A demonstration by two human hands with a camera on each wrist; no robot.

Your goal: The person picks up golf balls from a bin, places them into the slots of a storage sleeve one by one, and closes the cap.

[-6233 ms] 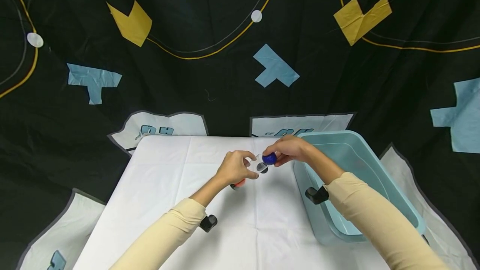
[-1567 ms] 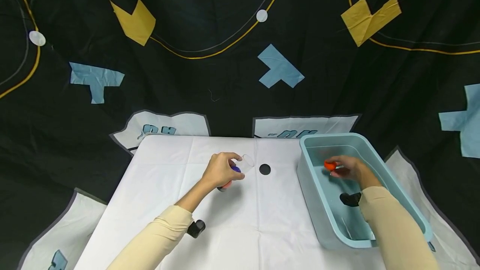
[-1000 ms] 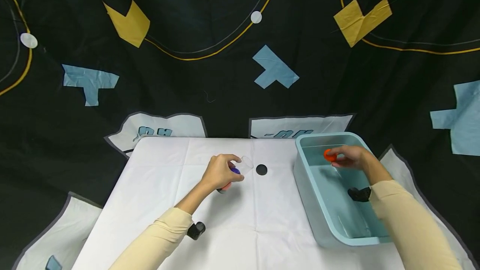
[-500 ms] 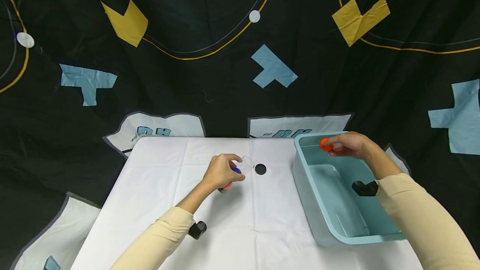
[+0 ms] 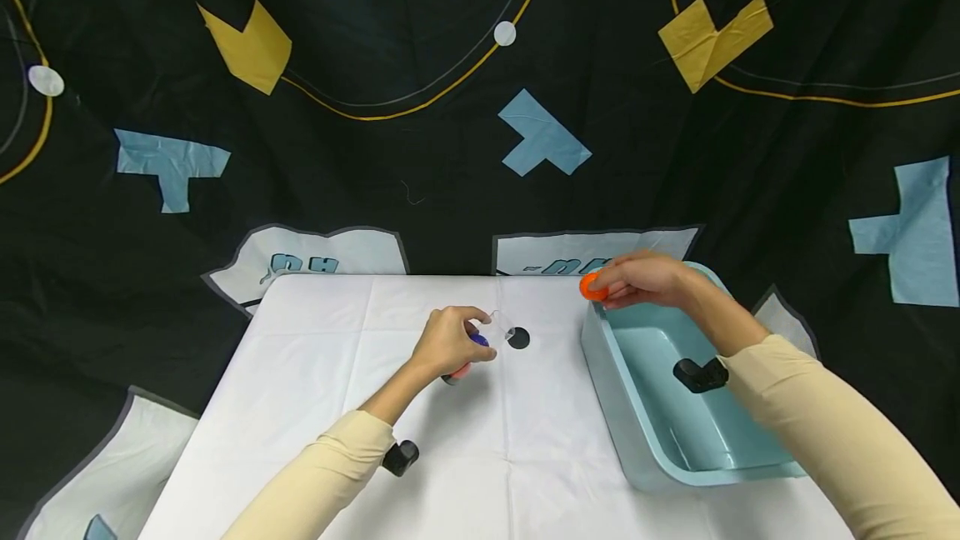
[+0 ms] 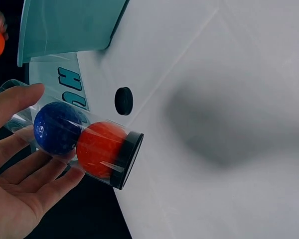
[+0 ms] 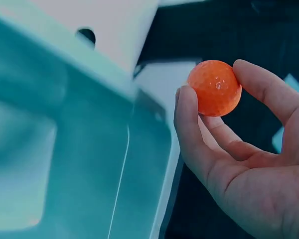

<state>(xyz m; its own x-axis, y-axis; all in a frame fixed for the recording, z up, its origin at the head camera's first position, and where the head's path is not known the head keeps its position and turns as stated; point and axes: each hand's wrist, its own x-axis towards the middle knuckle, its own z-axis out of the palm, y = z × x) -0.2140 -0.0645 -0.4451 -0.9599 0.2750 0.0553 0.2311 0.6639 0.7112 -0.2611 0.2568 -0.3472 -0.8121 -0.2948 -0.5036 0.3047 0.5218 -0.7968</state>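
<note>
My left hand (image 5: 448, 342) holds a clear plastic tube (image 6: 102, 122) above the table, thumb on one side and fingers on the other. Inside the tube a red-orange golf ball (image 6: 100, 149) lies against the black end cap (image 6: 127, 160), and a blue golf ball (image 6: 58, 128) sits behind it. The tube is tilted, its uncapped end toward the right in the head view. My right hand (image 5: 645, 280) pinches an orange golf ball (image 7: 214, 88) between thumb and fingertips, over the far left corner of the teal bin (image 5: 637, 415). A loose black cap (image 5: 518, 337) lies on the table beside the tube.
The white-covered table (image 5: 300, 407) ends at a black cloth backdrop (image 5: 420, 182) with taped shapes. The bin stands along the table's right side, its raised walls between its inside and the tabletop. Black wrist cameras (image 5: 401, 457) sit below both hands.
The blue ball went from my right hand into the tube. My right hand then lifted an orange ball out of the bin and moved left over its rim. The left hand shifted slightly right.
</note>
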